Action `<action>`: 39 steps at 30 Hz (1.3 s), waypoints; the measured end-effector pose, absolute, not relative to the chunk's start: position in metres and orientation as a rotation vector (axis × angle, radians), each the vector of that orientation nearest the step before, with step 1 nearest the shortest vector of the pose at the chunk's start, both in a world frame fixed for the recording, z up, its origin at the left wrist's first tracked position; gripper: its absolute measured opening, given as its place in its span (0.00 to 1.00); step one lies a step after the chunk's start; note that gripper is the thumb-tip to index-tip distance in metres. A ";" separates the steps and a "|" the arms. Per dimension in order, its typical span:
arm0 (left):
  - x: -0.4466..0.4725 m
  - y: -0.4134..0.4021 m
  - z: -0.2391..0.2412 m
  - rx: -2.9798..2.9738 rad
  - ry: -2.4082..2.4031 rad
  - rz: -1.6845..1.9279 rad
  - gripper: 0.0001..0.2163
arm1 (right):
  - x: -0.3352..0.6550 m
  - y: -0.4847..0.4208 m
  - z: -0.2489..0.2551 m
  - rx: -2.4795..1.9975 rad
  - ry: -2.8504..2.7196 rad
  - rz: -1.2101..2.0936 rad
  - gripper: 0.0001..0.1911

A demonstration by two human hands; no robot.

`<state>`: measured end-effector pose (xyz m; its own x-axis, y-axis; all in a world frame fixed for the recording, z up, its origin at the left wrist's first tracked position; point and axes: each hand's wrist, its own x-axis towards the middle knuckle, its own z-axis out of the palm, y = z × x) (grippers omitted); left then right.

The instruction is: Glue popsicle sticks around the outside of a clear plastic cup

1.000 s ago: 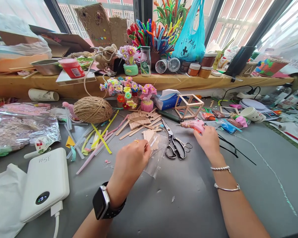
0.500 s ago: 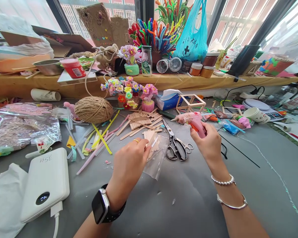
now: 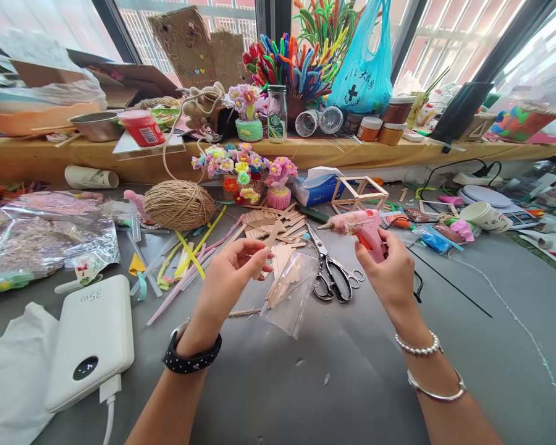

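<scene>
On the table, one power bank is marked “35W”, upside down. One pink glue gun is gripped in the right hand, near two pairs of scissors. The fingers of the left hand are curled; whether one wooden stick is pinched there cannot be told.

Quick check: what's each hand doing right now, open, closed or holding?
Left hand: fingers closed, apparently pinching a wooden stick.
Right hand: closed around the pink glue gun.

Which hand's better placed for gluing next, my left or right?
Likely the right hand: it grips the glue gun, whose nozzle points leftward. The left hand is apart from it, near the clear bag.
</scene>
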<state>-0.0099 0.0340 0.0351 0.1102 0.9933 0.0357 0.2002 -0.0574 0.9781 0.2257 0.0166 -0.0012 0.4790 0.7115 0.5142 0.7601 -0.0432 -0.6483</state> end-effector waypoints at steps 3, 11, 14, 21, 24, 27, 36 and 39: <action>-0.009 0.038 0.031 1.352 1.164 1.072 0.11 | 0.225 0.016 0.000 -1.777 -1.242 -0.059 0.26; -0.009 0.038 0.030 1.121 0.902 0.911 0.16 | 0.225 0.016 0.001 -1.778 -1.225 -0.032 0.28; -0.009 0.036 0.030 1.085 0.850 0.871 0.18 | 0.226 0.015 0.000 -1.769 -1.232 -0.039 0.27; -0.007 0.038 0.026 1.120 0.913 0.898 0.12 | 0.225 0.015 0.001 -1.744 -1.226 -0.029 0.28; -0.006 0.039 0.026 1.194 0.953 0.933 0.12 | 0.224 0.015 0.002 -1.743 -1.197 -0.017 0.28; -0.005 0.038 0.026 1.267 1.006 0.952 0.11 | 0.225 0.015 0.002 -1.740 -1.185 -0.012 0.29; -0.002 0.036 0.026 1.387 1.120 0.973 0.09 | 0.226 0.014 0.001 -1.724 -1.209 -0.021 0.28; 0.000 0.037 0.024 1.452 1.175 0.982 0.10 | 0.225 0.014 0.002 -1.711 -1.217 -0.037 0.28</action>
<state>-0.0002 0.0373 0.0235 0.2029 0.9792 0.0070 0.1802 -0.0444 0.9826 0.2249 0.0138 0.0019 0.4940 0.6956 0.5216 0.7258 0.0003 -0.6879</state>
